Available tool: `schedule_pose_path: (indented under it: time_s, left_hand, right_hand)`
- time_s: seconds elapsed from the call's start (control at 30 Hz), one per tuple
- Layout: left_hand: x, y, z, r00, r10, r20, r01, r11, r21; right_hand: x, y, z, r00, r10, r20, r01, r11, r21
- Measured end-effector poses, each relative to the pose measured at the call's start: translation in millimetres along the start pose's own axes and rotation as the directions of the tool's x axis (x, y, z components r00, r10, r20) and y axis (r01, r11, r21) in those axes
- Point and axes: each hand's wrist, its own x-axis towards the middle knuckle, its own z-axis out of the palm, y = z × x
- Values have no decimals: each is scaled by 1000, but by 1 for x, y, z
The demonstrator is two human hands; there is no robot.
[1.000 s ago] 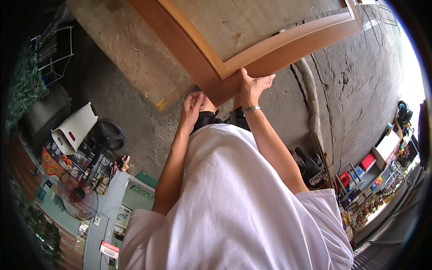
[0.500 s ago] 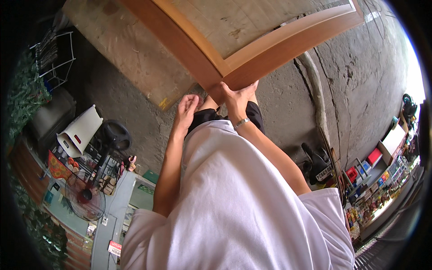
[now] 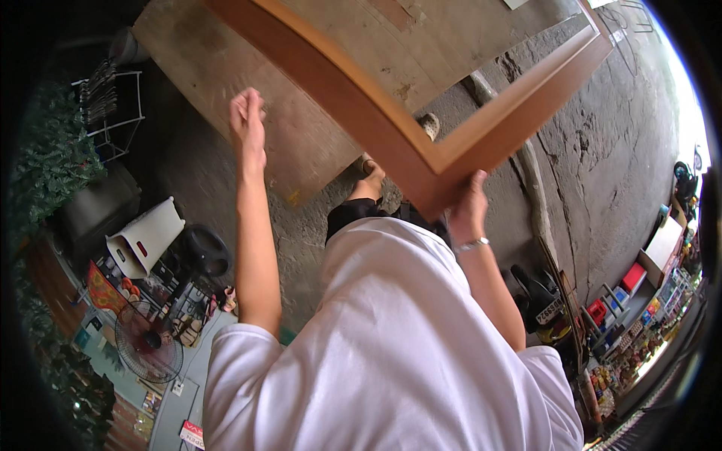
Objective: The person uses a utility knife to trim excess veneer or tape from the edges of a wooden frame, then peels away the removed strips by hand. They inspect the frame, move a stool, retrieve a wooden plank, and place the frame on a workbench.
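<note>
A brown wooden frame (image 3: 346, 105) slants across the upper middle, its corner pointing toward my waist. My right hand (image 3: 468, 210), with a metal watch on the wrist, grips the frame's right-hand rail beside that corner; the thumb lies on top and the other fingers are mostly hidden. My left hand (image 3: 248, 128) is raised apart from the frame, off to its left, with nothing in it and the fingers extended and slightly bent. Under the frame lies a large plywood board (image 3: 289, 158).
Left are a white plastic stool (image 3: 147, 237), a black steering wheel (image 3: 207, 250), a fan (image 3: 150, 342) and a metal rack (image 3: 113, 113). Cracked concrete floor (image 3: 579, 165) extends right, toward a motorcycle (image 3: 534, 297) and shelves of goods (image 3: 632, 323). My foot (image 3: 429, 126) is beneath the frame.
My left hand has left the frame's corner and swung up and to the left. The corner has shifted right and toward me, with my right hand moving along with it.
</note>
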Motion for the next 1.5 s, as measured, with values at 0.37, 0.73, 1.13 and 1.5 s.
schedule_pose_path:
  time_s: [0.37, 0.73, 1.13, 1.5]
  left_hand:
    - [256, 96, 60, 926, 315, 207, -377, 782, 496]
    - [252, 74, 126, 934, -40, 355, -122, 898, 423]
    - [74, 49, -23, 996, -8, -93, 23, 986, 164]
    - [-117, -9, 29, 714, -441, -544, 413, 893, -181]
  right_hand:
    - [49, -205, -170, 910, -411, -56, 353, 838, -416]
    - [83, -271, -213, 732, -672, -114, 430, 584, -688]
    - [70, -250, -203, 560, -828, 19, 706, 466, -533]
    - [257, -454, 17, 575, -595, 562, 741, 88, -665]
